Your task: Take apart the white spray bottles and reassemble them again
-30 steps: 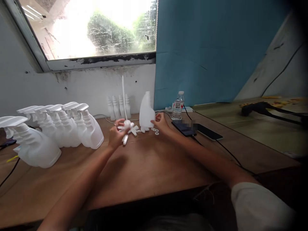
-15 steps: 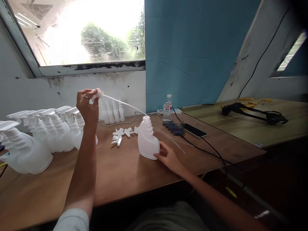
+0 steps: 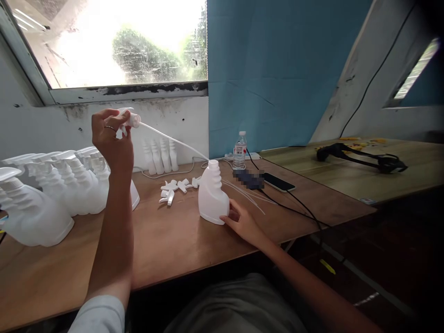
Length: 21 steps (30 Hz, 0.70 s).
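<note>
My left hand (image 3: 114, 134) is raised at the left, closed around a white trigger sprayer head (image 3: 133, 120). From the head a thin white tube (image 3: 173, 139) slants down to the right, its far end at the mouth of a white spray bottle (image 3: 212, 194). The bottle stands upright on the brown table (image 3: 166, 254). My right hand (image 3: 243, 221) grips the bottle's lower right side, thumb in front and fingers behind. Several loose white sprayer heads (image 3: 169, 192) lie on the table left of the bottle.
White bottles with sprayers (image 3: 45, 208) crowd the left side. More white bottles (image 3: 161, 157) stand by the wall. Thin loose tubes (image 3: 248, 192), a water bottle (image 3: 239, 151), a phone (image 3: 279, 182) and black cables lie to the right. A black strap-like object (image 3: 360, 157) rests on the farther table.
My left hand has moved up and left with the sprayer head, and the tube's end now meets the bottle mouth. My right hand stays on the bottle. The view has shifted slightly.
</note>
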Motion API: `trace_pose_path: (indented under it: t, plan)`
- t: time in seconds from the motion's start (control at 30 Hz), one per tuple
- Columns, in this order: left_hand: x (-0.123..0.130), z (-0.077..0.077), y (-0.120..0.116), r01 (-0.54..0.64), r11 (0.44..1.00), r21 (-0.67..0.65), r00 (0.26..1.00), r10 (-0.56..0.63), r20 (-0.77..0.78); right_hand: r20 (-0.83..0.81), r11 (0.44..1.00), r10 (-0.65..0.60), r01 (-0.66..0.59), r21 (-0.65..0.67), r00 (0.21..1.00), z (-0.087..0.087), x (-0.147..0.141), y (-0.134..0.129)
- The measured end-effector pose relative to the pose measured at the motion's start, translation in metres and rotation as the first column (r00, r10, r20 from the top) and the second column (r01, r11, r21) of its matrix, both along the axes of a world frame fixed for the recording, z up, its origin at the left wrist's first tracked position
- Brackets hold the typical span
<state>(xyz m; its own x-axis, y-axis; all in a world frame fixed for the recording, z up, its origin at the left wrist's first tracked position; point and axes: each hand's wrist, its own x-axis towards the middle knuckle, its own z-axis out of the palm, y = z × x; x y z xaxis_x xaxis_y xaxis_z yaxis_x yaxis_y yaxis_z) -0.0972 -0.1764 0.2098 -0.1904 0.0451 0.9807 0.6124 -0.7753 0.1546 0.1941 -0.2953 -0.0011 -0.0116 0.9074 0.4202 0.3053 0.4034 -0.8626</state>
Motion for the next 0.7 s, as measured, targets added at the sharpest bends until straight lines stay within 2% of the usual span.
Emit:
trace_pose_path:
  t: [0.1,0.23,0.37,0.53,0.7]
  plan:
    - [0.004,0.000,-0.003,-0.053,0.996,0.065,0.995,0.058,-0.080,0.032,1.000,0.003,-0.004,0.027,0.999,0.000,-0.002,-0.001]
    - [0.009,0.003,-0.011,-0.064,0.992,0.110,0.955,0.092,-0.283,0.097,0.998,-0.031,0.025,0.054,0.995,0.003,-0.010,-0.004]
    - [0.016,0.008,-0.031,0.007,1.000,0.005,0.876,-0.004,-0.482,0.199,0.989,-0.117,0.096,0.114,0.973,0.005,-0.017,-0.007]
    - [0.026,0.007,-0.058,-0.019,0.987,-0.158,0.784,-0.083,-0.615,0.345,0.972,-0.207,0.152,0.180,0.916,0.006,-0.030,-0.009]
    - [0.034,0.004,-0.060,0.028,0.954,-0.297,0.697,-0.232,-0.679,0.456,0.960,-0.251,0.160,0.228,0.854,0.012,-0.048,-0.008]
